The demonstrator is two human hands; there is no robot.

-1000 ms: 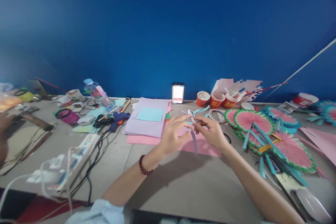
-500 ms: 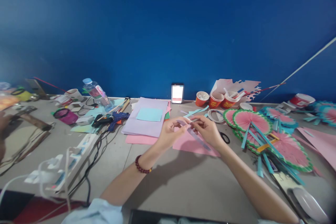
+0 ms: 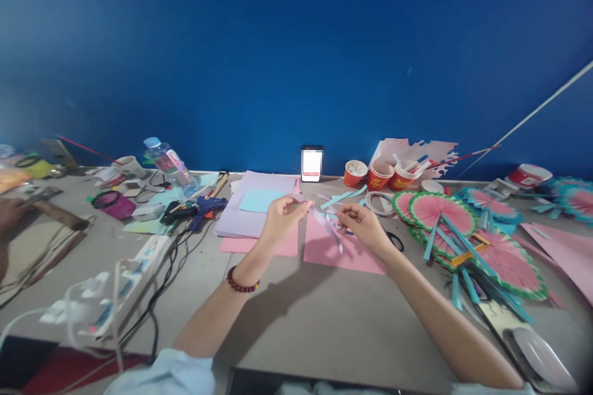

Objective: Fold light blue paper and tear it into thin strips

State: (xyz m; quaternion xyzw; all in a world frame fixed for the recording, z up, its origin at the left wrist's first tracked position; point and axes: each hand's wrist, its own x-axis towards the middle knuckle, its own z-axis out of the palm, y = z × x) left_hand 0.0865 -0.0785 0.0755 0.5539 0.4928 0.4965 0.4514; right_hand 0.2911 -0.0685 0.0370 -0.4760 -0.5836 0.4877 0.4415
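Note:
My left hand (image 3: 281, 217) pinches one end of a thin pale paper strip (image 3: 324, 225) above the table. My right hand (image 3: 364, 226) is closed beside it, its fingers near the strip's middle; the strip's loose end hangs down over a pink sheet (image 3: 340, 250). A bead bracelet (image 3: 241, 284) is on my left wrist. Light blue strips (image 3: 340, 197) lie just behind my hands.
A lilac paper stack (image 3: 252, 213), a glue gun (image 3: 199, 207), a water bottle (image 3: 169, 163), a power strip (image 3: 120, 287) with cables sit left. A phone (image 3: 312, 164), red cups (image 3: 382, 176), tape rolls (image 3: 377, 202) stand behind. Pink-green paper fans (image 3: 463, 228) cover the right.
My hands have moved apart, the left going left and slightly up. The strip, hanging straight down a second ago, now stretches slanted between them.

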